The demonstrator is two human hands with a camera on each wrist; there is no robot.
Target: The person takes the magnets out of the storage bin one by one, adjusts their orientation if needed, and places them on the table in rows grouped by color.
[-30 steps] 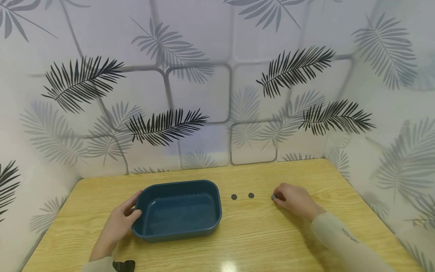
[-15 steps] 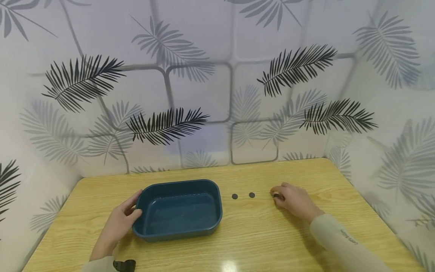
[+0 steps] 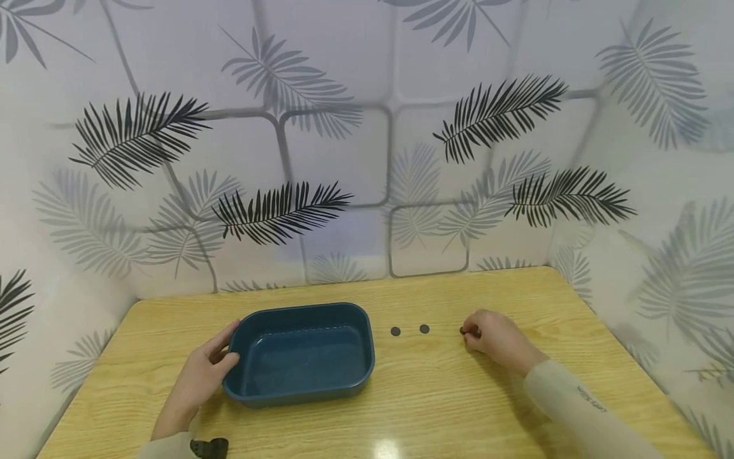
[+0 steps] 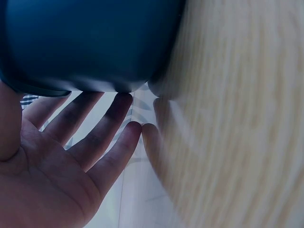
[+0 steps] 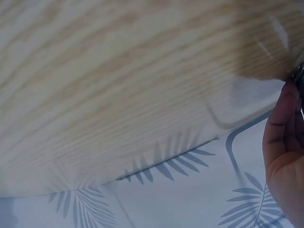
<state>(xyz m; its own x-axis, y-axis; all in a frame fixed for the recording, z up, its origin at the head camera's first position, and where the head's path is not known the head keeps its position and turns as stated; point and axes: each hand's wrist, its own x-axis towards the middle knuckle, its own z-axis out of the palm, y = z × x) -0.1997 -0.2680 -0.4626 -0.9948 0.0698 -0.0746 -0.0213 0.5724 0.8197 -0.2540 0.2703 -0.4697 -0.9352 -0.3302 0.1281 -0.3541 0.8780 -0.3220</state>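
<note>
A dark blue rectangular basin (image 3: pixel 301 360) sits left of centre on the wooden table. My left hand (image 3: pixel 199 376) holds its left end, thumb over the rim. In the left wrist view, the fingers (image 4: pixel 107 128) reach along the basin's outer wall (image 4: pixel 95 42), the nearer ones fairly straight. To the right of the basin, my right hand (image 3: pixel 499 338) pinches a small dark disc (image 3: pixel 462 330) between thumb and fingertips, low over the table. Most of that disc is hidden by the fingers. The right wrist view catches the hand (image 5: pixel 285 147) only at its right edge.
Two small dark flat discs, a left one (image 3: pixel 395 331) and a right one (image 3: pixel 424 329), lie between basin and right hand. The wooden table (image 3: pixel 436 395) ends at a leaf-patterned wall (image 3: pixel 344 166) behind. A dark wristband (image 3: pixel 210 448) is on the left wrist.
The disc in my right hand has turned between the fingers, and the fingertips have opened a little and drawn together again. The left hand, basin and two discs stay put.
</note>
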